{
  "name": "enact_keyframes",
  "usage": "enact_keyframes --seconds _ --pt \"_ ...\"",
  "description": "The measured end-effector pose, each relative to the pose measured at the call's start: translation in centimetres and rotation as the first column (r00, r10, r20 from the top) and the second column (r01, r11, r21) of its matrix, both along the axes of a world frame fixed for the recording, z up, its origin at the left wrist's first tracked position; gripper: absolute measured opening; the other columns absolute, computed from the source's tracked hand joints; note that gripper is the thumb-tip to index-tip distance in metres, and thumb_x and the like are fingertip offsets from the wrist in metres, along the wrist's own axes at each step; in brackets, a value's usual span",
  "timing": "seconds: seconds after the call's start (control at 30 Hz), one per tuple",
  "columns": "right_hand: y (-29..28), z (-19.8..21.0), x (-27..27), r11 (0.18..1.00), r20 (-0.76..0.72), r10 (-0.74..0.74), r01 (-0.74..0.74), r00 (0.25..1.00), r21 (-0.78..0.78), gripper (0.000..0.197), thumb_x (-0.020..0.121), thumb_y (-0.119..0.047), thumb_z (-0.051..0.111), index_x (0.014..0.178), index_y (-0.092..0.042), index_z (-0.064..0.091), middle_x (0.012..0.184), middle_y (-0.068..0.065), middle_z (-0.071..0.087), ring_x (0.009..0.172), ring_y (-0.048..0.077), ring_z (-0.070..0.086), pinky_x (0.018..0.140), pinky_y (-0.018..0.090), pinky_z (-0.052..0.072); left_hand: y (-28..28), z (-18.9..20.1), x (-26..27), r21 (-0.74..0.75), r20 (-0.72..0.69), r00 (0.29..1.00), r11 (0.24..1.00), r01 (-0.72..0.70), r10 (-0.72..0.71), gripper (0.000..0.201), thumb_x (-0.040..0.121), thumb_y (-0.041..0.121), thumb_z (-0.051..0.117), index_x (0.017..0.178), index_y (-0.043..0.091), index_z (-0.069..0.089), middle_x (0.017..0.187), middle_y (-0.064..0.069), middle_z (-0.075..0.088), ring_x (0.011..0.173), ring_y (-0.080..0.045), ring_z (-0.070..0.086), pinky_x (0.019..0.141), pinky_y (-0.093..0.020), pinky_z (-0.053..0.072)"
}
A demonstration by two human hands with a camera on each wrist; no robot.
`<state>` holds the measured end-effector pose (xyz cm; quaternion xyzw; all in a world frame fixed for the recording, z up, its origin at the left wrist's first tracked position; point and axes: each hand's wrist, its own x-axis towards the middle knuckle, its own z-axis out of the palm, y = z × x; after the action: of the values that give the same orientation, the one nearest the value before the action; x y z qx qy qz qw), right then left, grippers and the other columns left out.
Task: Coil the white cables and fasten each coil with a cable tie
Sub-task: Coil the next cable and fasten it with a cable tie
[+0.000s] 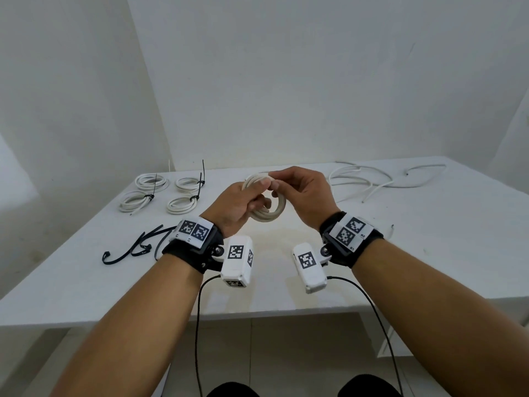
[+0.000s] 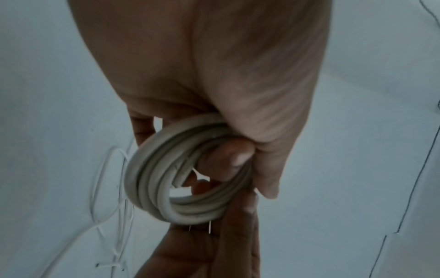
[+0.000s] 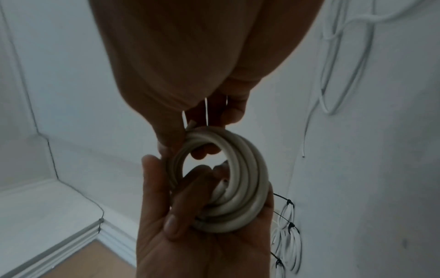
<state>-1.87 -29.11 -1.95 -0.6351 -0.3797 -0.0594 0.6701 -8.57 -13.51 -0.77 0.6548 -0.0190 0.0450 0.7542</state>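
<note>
A coil of white cable (image 1: pixel 280 209) is held in the air over the middle of the table, with no tie visible on it. My left hand (image 1: pixel 259 193) grips it from the left, fingers curled through the ring. My right hand (image 1: pixel 279 181) pinches the coil's top rim from the right. In the left wrist view the coil (image 2: pixel 152 186) hangs under my palm with a fingertip (image 2: pixel 238 156) inside it. In the right wrist view the coil (image 3: pixel 247 178) lies in my left hand (image 3: pixel 190 244), and the cable's cut end (image 3: pixel 191 125) shows beside my right fingers.
Several white coils tied with black cable ties (image 1: pixel 160 193) lie at the table's back left. Loose black cable ties (image 1: pixel 134 247) lie left of my left wrist. Uncoiled white cables (image 1: pixel 372 179) sprawl at the back right. The table's front edge (image 1: pixel 257 313) is near.
</note>
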Motion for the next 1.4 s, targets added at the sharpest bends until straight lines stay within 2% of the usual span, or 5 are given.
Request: enact_keyframes --seconds 0.17,0.3,0.73,1.07,1.4 --pt "0.3 0.2 0.3 0.991 0.075 -0.106 0.112 0.992 -0.076 0.016 0.091 -0.014 0.07 0.103 -0.006 0.075 0.082 0.005 0.076 0.073 0.02 0.072 0.073 0.027 0.058 -0.8 0.3 -0.1 -0.267 0.023 0.995 0.96 -0.084 0.094 0.045 0.1 0.033 0.051 0.065 0.019 0.074 0.042 0.008 0.033 0.053 -0.014 0.045 0.064 -0.029 0.05" --pt "1.1 0.1 0.3 0.986 0.089 -0.148 0.153 0.985 -0.063 0.013 0.09 -0.015 0.071 0.1 -0.008 0.075 0.079 0.003 0.076 0.07 0.017 0.072 0.073 0.033 0.059 -1.0 1.5 -0.2 -0.505 -0.094 0.985 0.846 -0.17 0.141 0.044 0.096 0.037 0.052 0.06 0.012 0.051 0.042 0.006 0.021 0.041 -0.012 0.025 0.049 -0.025 0.034" --pt "6.1 0.5 -3.3 0.925 0.165 -0.234 0.271 0.958 -0.266 0.022 0.084 -0.031 0.075 0.1 -0.016 0.075 0.09 -0.005 0.076 0.083 0.006 0.071 0.082 0.029 0.057 3.0 0.9 -1.8 -0.256 -0.104 0.841 0.802 -0.539 0.532 0.026 0.085 0.027 0.073 0.072 0.017 0.053 0.05 0.005 0.024 0.04 -0.012 0.021 0.04 -0.021 0.02" --pt "11.4 0.9 -5.5 0.79 0.191 0.025 0.098 0.981 -0.605 0.018 0.089 -0.034 0.068 0.094 -0.02 0.076 0.078 -0.01 0.068 0.076 0.007 0.061 0.064 0.017 0.044 11.8 -0.5 -6.2 -0.283 -0.116 0.726 0.678 -0.678 0.678 0.037 0.088 0.011 0.061 0.062 0.021 0.037 0.048 0.005 0.022 0.037 -0.009 0.019 0.038 -0.017 0.016" --pt "17.6 -1.4 -8.3 0.445 0.177 0.303 0.025 0.936 -0.895 0.022 0.086 -0.035 0.07 0.1 -0.02 0.074 0.097 -0.004 0.069 0.088 0.012 0.062 0.075 0.027 0.052 18.7 -1.6 -11.6 -0.272 -0.164 0.547 0.495 -0.825 0.821 0.036 0.082 0.013 0.067 0.059 0.019 0.039 0.049 0.005 0.02 0.039 -0.012 0.016 0.042 -0.02 0.013"
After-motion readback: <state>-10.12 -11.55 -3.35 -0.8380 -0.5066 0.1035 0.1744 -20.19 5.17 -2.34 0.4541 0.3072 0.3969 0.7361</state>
